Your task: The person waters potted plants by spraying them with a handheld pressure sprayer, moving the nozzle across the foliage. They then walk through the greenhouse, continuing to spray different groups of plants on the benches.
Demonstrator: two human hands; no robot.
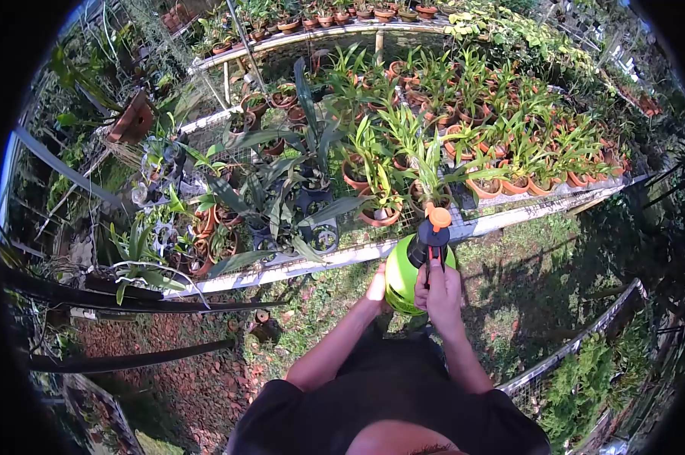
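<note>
A bright green pump spray bottle (pixel 401 274) is held in front of my body, its black head topped by an orange knob and nozzle (pixel 438 218). My right hand (pixel 441 294) is closed around the black handle below the head. Against the bottle's left side rests my left hand (pixel 377 288), its fingers partly hidden behind the green body. Just beyond the nozzle, leafy potted plants (pixel 380 208) in terracotta pots stand along the near edge of a bench.
The mesh bench (pixel 479 225) with a pale edge carries many potted plants across the front. Dark strap-like leaves (pixel 274 201) spread at its left. More pots (pixel 323 19) line a rear shelf. A hanging pot (pixel 132 117) is at upper left; another bench edge (pixel 585 334) lies at right.
</note>
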